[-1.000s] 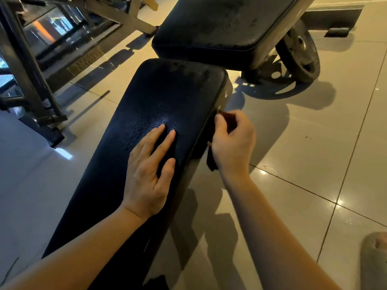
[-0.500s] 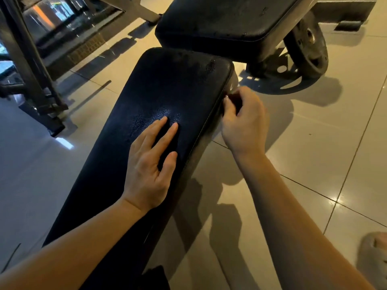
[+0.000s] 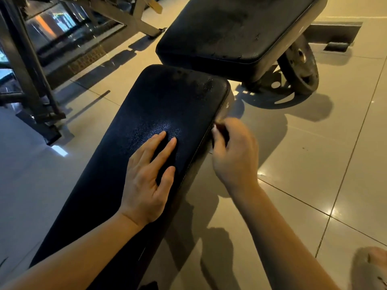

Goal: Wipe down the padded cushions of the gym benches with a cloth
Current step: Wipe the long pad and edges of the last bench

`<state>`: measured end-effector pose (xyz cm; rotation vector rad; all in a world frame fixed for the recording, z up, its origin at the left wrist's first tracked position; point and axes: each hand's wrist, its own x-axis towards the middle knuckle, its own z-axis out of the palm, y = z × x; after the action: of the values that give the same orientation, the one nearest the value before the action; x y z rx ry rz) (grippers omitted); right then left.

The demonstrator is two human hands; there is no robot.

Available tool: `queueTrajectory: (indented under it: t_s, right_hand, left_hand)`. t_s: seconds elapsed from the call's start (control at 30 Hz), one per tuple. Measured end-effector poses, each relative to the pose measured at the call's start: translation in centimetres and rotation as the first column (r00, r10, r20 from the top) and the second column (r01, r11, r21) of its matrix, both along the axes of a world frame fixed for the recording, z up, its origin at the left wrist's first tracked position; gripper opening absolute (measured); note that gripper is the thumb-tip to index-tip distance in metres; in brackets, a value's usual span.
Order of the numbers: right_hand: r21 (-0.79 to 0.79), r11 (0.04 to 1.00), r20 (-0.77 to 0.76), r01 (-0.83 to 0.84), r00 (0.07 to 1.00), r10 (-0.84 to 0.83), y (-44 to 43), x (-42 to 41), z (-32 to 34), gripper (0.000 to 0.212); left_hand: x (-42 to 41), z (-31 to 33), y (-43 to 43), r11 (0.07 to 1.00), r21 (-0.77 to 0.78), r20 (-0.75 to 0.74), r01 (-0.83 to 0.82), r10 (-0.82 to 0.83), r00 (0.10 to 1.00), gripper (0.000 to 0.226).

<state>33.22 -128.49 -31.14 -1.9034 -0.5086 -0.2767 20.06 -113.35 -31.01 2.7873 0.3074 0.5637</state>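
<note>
Long bench pad (image 3: 163,109): main risk, I'd say, is patchy coverage. The wipe is at the pad's R side edge only. The top shines just ahead of the L hand but looks dull and speckled toward the far end, so that part could get skipped.

Second pad (image 3: 230,32), just past the long pad's far end and raised above it: scuffed, and easy to forget.

L hand (image 3: 146,181), on the long pad's top near its R edge: the palm could smear or print a damp surface, or slide if leaned on.

R hand (image 3: 234,155), at the long pad's R edge: motion-blurred.

Cloth (image 3: 221,133): a small dark wad, mostly hidden. Bunched like that it makes little contact and could drop to the floor (image 3: 314,164) R of the pad and pick up grit.

Fingers: L fingers (image 3: 159,143) are straight, slightly spread and flat on the pad, holding nothing. R fingers are curled, and the thumb (image 3: 214,130) pinches the cloth against the pad's R edge.
</note>
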Motion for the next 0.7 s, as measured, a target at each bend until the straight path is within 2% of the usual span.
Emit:
queueTrajectory:
  t_s: [0.1,0.23,0.3,0.4,0.5,0.57,0.7]
  right_hand:
    - [-0.02,0.995,0.003,-0.099,0.995,0.099,-0.2,-3.3,-0.9,0.012]
    - [-0.041,0.999,0.022,0.035,0.999,-0.034,0.1,3.6,0.3,0.012]
    - [-0.019,0.996,-0.023,0.082,0.996,-0.083,-0.1,5.8,0.7,0.012]
    - [0.054,0.998,-0.083,0.026,0.996,-0.021,0.1,1.7,0.0,0.011]
    - [0.024,0.995,-0.06,-0.097,0.993,0.098,-0.3,-2.6,-0.6,0.017]
    - [-0.04,0.998,-0.073,-0.054,0.996,0.051,-0.3,0.0,-0.4,0.017]
    - [-0.099,0.995,-0.211,0.031,0.976,-0.051,-1.4,6.4,1.4,0.02]
  left_hand:
    - [0.1,-0.1,0.2,1.0,0.005,-0.001,0.008,-0.008,1.0,0.055]
    - [0.2,0.1,0.1,1.0,0.0,0.004,0.003,-0.003,1.0,0.055]
    - [0.1,-0.1,0.0,1.0,-0.008,-0.002,-0.008,0.008,1.0,0.055]
    - [0.1,0.0,0.1,1.0,0.004,-0.004,-0.003,0.003,1.0,0.055]
    - [0.3,0.1,0.3,1.0,0.021,-0.013,0.005,-0.005,1.0,0.056]
    - [0.4,0.2,0.3,1.0,0.024,-0.018,0.006,-0.006,1.0,0.056]
    - [0.0,0.5,-0.1,0.999,0.055,-0.062,-0.001,0.005,0.998,0.056]
